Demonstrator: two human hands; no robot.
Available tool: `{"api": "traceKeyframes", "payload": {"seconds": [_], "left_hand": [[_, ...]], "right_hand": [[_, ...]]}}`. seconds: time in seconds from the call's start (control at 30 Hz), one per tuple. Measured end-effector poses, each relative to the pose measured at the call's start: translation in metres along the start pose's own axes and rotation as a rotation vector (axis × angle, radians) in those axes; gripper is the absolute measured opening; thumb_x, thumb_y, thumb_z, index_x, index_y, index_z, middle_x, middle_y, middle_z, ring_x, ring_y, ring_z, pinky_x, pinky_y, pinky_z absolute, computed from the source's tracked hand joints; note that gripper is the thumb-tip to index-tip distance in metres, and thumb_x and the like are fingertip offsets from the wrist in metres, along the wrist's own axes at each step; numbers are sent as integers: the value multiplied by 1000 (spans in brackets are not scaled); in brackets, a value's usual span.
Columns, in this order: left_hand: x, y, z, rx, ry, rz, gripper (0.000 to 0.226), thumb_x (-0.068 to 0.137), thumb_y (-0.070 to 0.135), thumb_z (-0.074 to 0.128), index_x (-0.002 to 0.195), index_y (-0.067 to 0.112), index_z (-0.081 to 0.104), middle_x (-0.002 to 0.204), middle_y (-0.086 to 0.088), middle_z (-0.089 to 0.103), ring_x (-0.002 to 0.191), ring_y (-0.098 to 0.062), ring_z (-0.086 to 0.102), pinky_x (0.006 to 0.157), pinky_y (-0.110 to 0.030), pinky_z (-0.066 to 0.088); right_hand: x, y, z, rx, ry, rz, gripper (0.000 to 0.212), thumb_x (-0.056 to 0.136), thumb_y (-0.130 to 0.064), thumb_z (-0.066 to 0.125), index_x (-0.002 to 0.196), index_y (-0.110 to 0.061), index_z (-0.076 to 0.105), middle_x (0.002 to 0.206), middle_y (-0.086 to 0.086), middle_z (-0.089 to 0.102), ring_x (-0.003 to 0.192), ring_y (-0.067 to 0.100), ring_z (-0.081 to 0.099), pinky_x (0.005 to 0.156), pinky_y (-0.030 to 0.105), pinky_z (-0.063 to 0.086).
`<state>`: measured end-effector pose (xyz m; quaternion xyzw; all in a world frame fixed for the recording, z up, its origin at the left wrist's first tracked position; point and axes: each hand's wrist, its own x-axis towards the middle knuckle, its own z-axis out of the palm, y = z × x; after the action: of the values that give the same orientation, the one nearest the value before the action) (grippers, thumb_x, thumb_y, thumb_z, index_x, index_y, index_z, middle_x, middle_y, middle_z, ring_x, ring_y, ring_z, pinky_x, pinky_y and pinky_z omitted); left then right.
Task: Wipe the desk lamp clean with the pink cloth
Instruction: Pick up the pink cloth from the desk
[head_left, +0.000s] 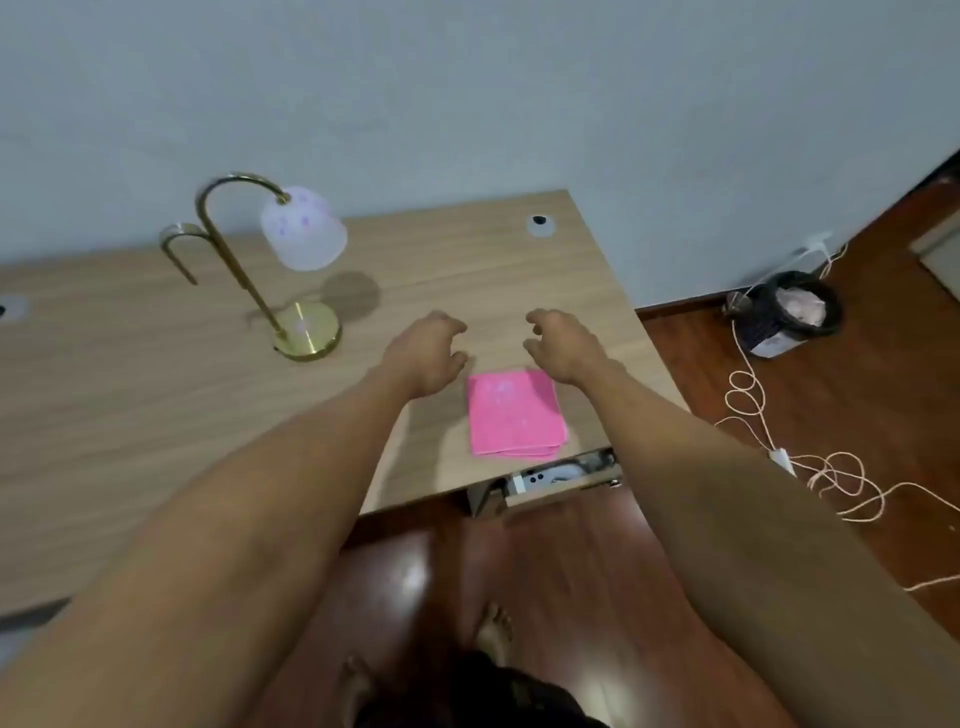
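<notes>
A folded pink cloth lies flat near the front edge of the wooden desk. The desk lamp stands to the left of it, with a curved gold arm, a round gold base and a frosted white shade hanging down. My left hand hovers just left of and beyond the cloth, fingers loosely curled, holding nothing. My right hand hovers over the cloth's far right corner, fingers loosely curled and empty too. Neither hand touches the cloth or the lamp.
A half-open drawer sticks out under the desk's front right. A cable grommet sits at the back right of the desk. On the wood floor to the right stand a dark waste bin and tangled white cable. A wall rises behind the desk.
</notes>
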<state>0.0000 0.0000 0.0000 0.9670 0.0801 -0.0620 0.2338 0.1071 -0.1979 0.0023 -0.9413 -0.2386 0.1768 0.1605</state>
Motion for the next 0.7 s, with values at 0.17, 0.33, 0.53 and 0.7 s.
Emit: {"api": "traceKeyframes", "payload": {"seconds": [0.17, 0.33, 0.53, 0.7], "left_hand": [[10, 6, 44, -59, -76, -116, 44, 100, 30, 60, 138, 9, 62, 140, -14, 60, 122, -34, 63, 103, -40, 52], [20, 10, 79, -71, -125, -184, 28, 94, 22, 62, 115, 5, 69, 121, -17, 69, 110, -38, 65, 95, -45, 56], [25, 9, 112, -110, -95, -244, 20, 92, 18, 64, 110, 11, 67, 118, -12, 63, 105, -34, 62, 90, -41, 54], [28, 10, 119, -200, -47, -307, 34, 92, 10, 61, 126, 11, 59, 131, -15, 50, 113, -37, 57, 99, -46, 52]], "right_hand": [[15, 32, 29, 29, -84, 6, 38, 102, -15, 57, 138, -7, 61, 137, 19, 67, 128, 38, 60, 104, 47, 52], [29, 57, 54, 39, -192, -13, 44, 99, -9, 61, 143, -10, 59, 144, 15, 63, 133, 35, 58, 112, 49, 49], [38, 72, 72, -3, -174, -62, 33, 96, -8, 63, 129, -6, 66, 127, 19, 67, 120, 38, 60, 102, 51, 53], [38, 70, 75, -20, -183, -74, 11, 89, -7, 62, 92, -14, 70, 110, 13, 69, 107, 35, 61, 95, 45, 52]]}}
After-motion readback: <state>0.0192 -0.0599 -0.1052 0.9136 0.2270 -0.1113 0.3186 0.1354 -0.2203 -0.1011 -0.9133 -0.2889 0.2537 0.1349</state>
